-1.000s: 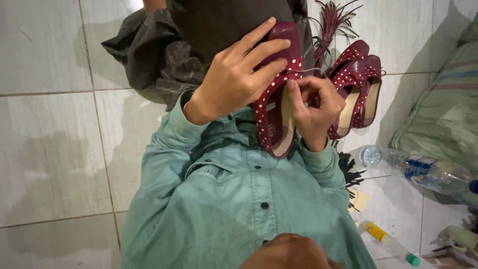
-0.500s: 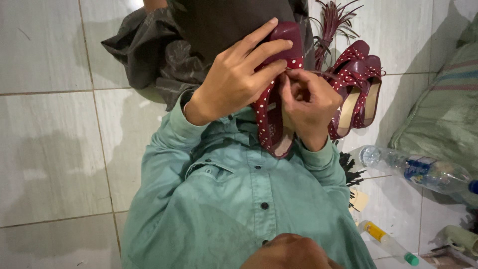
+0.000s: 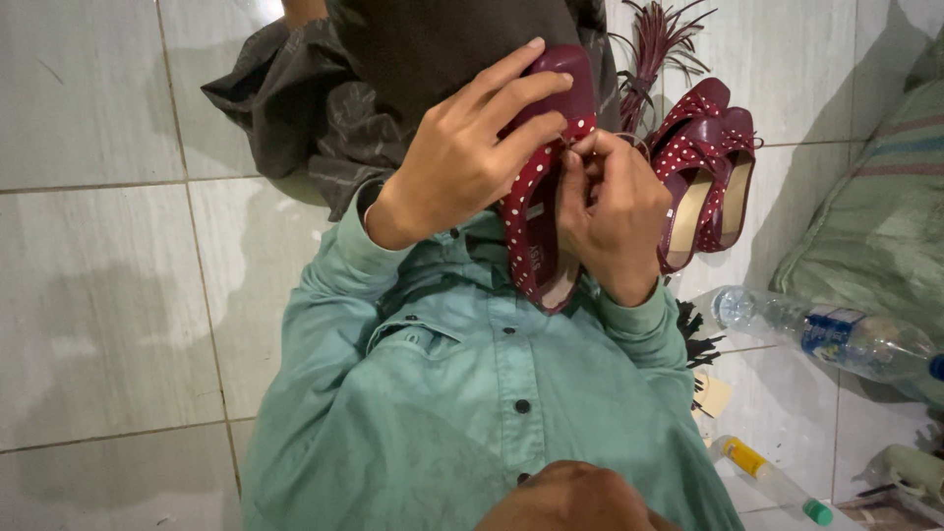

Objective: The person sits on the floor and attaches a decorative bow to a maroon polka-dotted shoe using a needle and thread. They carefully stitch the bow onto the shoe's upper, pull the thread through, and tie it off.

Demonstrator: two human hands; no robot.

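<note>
The left hand was wrapped around the red polka-dot shoe, fingers spread over its toe end and thumb behind, holding it up on edge above the lap of the teal shirt. Toe pointing away, heel end down by the chest, the open side turned toward the right hand. That right hand sat just beside the shoe and touched it at the upper rim, fingertips pinched together on something small right at the dotted edge near the toe. What it pinched was too small to make out; it could have been a bow or a bit of trim.

So the step in hand looked like fine work on the shoe's front edge: one hand steadying, the other picking at or fixing a small piece. The next move, by that reading, would have called for a firm, unmoving hold from the left and a small, careful pull or press from the right, with no twist of the shoe.

Off to the right, on the tiled floor, another red dotted shoe lay apart from both hands, its tan insole showing. Nearer the knee lay a clear plastic bottle on its side, and lower down a small tube with a green cap. A dark cloth was bunched beyond the left wrist.
</note>
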